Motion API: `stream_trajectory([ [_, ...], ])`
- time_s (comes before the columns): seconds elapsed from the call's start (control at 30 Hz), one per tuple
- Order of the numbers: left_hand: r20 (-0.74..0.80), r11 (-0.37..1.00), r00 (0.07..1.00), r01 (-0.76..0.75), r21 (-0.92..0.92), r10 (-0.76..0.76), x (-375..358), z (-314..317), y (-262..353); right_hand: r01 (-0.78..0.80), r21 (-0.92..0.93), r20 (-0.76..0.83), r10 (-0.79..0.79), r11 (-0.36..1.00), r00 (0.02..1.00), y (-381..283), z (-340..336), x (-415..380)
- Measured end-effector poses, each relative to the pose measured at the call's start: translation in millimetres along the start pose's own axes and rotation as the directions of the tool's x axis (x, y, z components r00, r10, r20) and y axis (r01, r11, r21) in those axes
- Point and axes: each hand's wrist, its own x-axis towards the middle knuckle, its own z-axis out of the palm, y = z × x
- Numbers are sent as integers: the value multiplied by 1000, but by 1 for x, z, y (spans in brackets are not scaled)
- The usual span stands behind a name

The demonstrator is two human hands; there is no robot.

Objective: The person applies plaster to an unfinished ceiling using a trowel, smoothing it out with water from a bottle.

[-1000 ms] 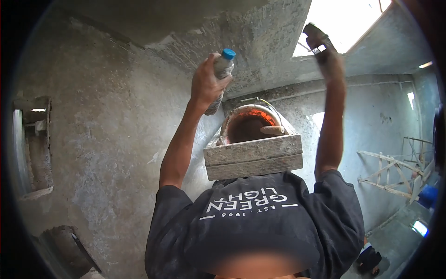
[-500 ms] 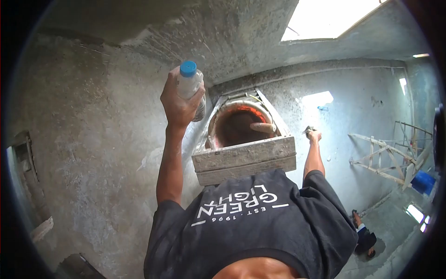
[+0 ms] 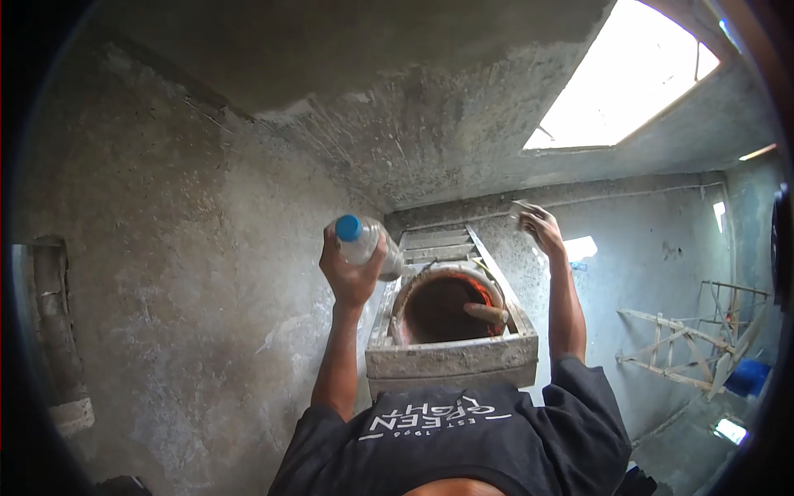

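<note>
Beyond the dark shirt [image 3: 463, 438], both bare forearms are stretched forward and raised. By the curled fingers of the left hand [image 3: 351, 277], a blue-capped clear bottle [image 3: 364, 241] is gripped around its body, tilted, near the bucket [image 3: 447, 271]'s left side. The right hand [image 3: 542, 230] is lifted farther out, fingers bent; their grip is too blurred to tell.

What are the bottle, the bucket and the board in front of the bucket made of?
Bottle: most likely thin, clear plastic, glossy and see-through, with a smooth blue cap, probably plastic too.
Bucket: perhaps plastic, since bright orange shows inside; grey crust dulls its rim.
Board: probably rough, matte wood, judging by its squared shape, though grey crust hides any grain.
</note>
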Motion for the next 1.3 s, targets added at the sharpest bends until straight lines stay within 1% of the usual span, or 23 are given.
stream_trajectory([
  [0.07,-3,1000,1000,16,20,-15,-2,-5,-16,-142,-163,181,171,976,969,-31,36,39],
  [0.13,-13,999,999,39,27,-39,-2,-14,-22,-45,-235,218,98,971,971,-73,68,61],
  [0.2,-32,995,996,81,65,-79,-3,-23,-34,56,-112,187,-35,992,982,-110,95,73],
  [0.27,-45,987,987,154,40,-152,-3,-29,-41,103,287,177,-159,952,971,-142,117,79],
  [0.33,-89,977,983,173,128,-163,-2,-35,-46,220,259,181,-271,941,946,-191,125,84],
  [0.37,-90,973,981,182,142,-171,-2,-37,-53,335,190,227,-374,923,899,-214,125,84],
  [0.4,-90,969,978,197,146,-186,-3,-38,-58,547,-62,297,-508,835,809,-238,119,88],
  [0.43,-107,967,978,193,167,-177,-2,-39,-64,604,-54,378,-543,796,750,-258,115,91],
  [0.47,-124,964,978,188,185,-167,-2,-37,-69,201,579,477,-529,790,702,-300,130,70],
  [0.6,-140,957,962,252,140,-233,0,-30,-76,534,355,249,-628,767,737,-333,145,69],
  [0.67,-108,962,971,228,150,-213,0,-24,-80,517,35,111,-517,855,848,-282,133,92],
  [0.73,-113,957,956,279,76,-270,5,-12,-78,306,-394,-27,-344,867,939,-205,115,121],
  [0.77,-107,965,968,239,109,-228,7,-9,-81,165,-697,-107,-329,698,938,-113,89,157],
  [0.8,-98,968,976,206,142,-193,6,-8,-81,-58,-923,-187,-312,381,931,-22,64,193],
  [0.83,-103,967,972,222,125,-210,5,-5,-81,-257,-964,-265,-293,67,919,67,40,227],
  [0.87,-111,971,974,211,116,-198,6,-3,-82,210,-903,136,-215,374,967,148,-9,254],
  [0.93,-107,979,983,161,126,-148,3,-3,-82,-62,-681,-223,-126,730,967,142,71,211],
  [1.0,-98,970,975,211,123,-200,-1,-3,-82,186,-724,-66,-335,664,940,75,143,203],
  [1.1,-100,961,960,268,70,-260,-5,-1,-86,347,-754,-98,-618,558,780,-44,237,214],
  [1.13,-96,961,963,261,91,-253,-6,-2,-89,540,-635,-127,-764,553,632,-80,264,219],
  [1.23,-101,953,956,284,105,-274,-13,-2,-97,834,-528,-150,-984,160,93,-162,319,244],
  [1.27,-115,946,948,309,96,-298,-15,-2,-99,834,-527,-155,-984,162,93,-166,328,263],
  [1.3,-113,948,950,304,99,-293,-16,-3,-101,816,-578,-66,-997,-1,-48,-171,336,283],
])
